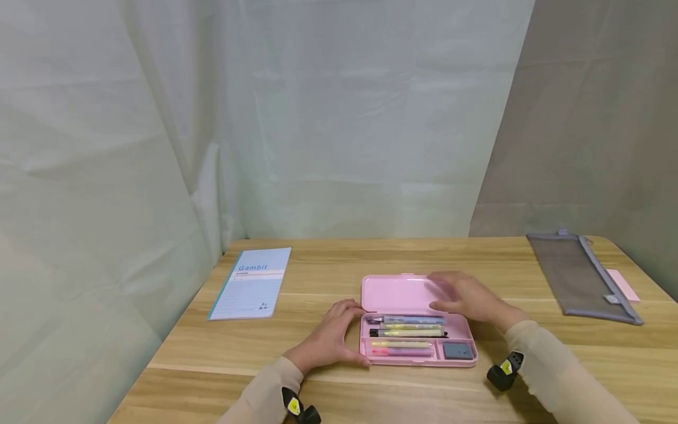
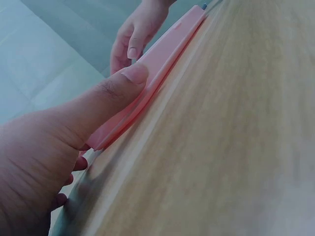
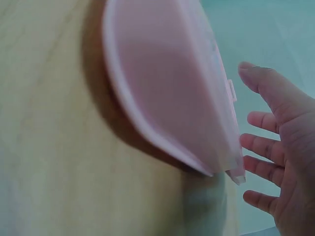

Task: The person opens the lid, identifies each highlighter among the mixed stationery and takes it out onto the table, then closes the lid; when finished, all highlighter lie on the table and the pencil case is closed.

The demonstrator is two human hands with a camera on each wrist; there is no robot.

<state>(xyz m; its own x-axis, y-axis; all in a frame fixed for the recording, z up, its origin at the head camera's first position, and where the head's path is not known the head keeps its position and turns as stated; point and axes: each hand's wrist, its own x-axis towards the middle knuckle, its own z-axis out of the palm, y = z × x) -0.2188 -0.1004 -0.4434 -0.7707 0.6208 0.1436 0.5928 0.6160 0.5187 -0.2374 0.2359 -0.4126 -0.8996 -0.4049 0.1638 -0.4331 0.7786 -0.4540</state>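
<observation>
A pink pencil case point(image 1: 418, 363) lies on the table, its lid point(image 1: 397, 293) folded back flat. In its long compartment are a blue pen point(image 1: 415, 320), a yellow-marked pen and a black-tipped pen point(image 1: 410, 333). The front compartment holds a yellow and a pink highlighter point(image 1: 402, 352); beside them sits a dark grey eraser point(image 1: 458, 351). My left hand point(image 1: 331, 337) grips the case's left end, thumb point(image 2: 106, 101) on the front wall and fingers round the side. Spread loosely, the fingers of my right hand point(image 1: 474, 297) are at the lid's right edge, in the right wrist view just beside the case.
A pale blue notebook point(image 1: 251, 284) marked "Gambit" lies at the table's left. Over at the right is a grey mesh zip pouch point(image 1: 574, 277), partly covering a pink strip point(image 1: 623, 285). Curtains point(image 1: 360, 118) hang behind the table's far edge.
</observation>
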